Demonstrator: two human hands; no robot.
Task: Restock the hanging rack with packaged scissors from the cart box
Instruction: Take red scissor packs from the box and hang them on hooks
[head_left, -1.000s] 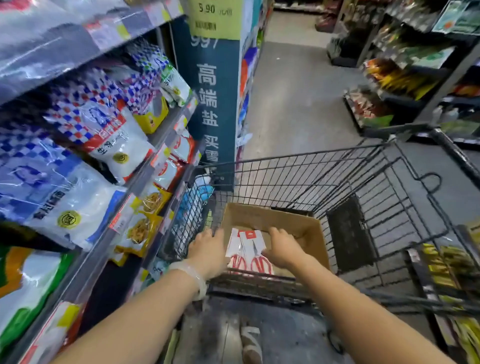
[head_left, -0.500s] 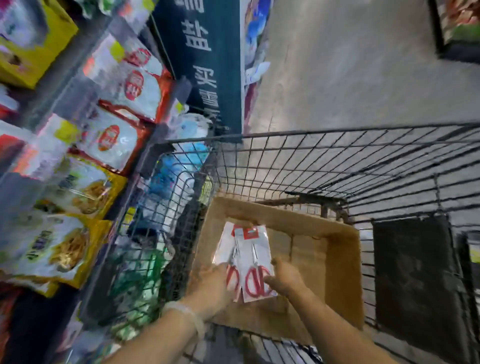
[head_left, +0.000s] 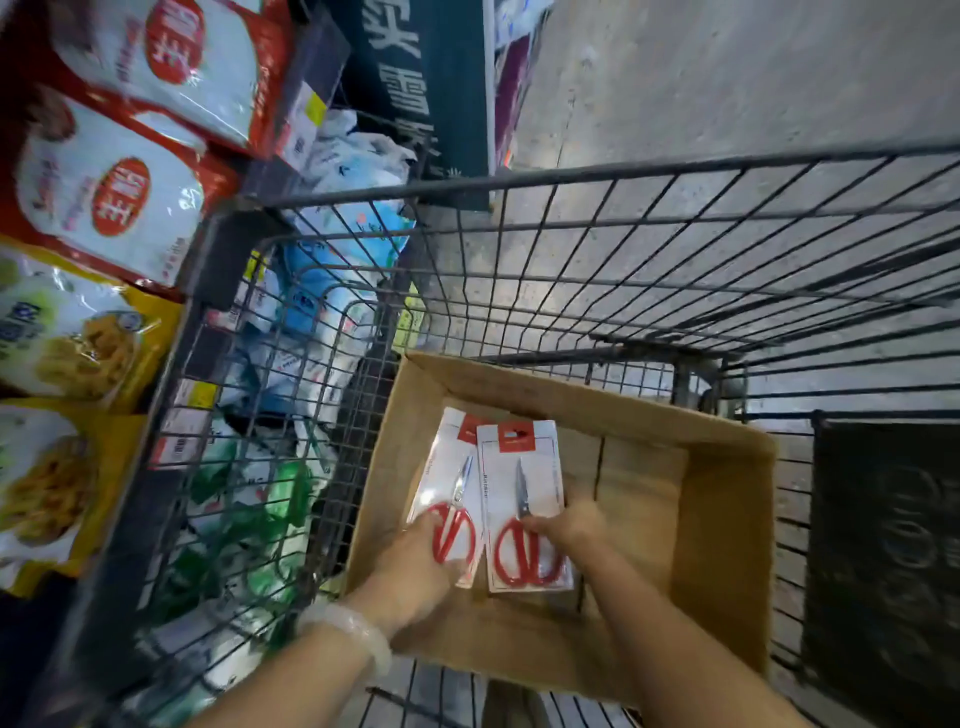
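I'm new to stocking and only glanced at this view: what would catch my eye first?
Most striking are the two packs of red-handled scissors: the left pack and the right pack, side by side over the open cardboard box in the wire cart. The left hand grips the left pack and the right hand grips the right one, both at the handle end. Bright red and yellow food bags fill the shelves at left.

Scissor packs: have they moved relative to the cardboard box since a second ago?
Yes. The scissor packs, held by the left hand and right hand, have fanned apart over the cardboard box; any lift is unclear.
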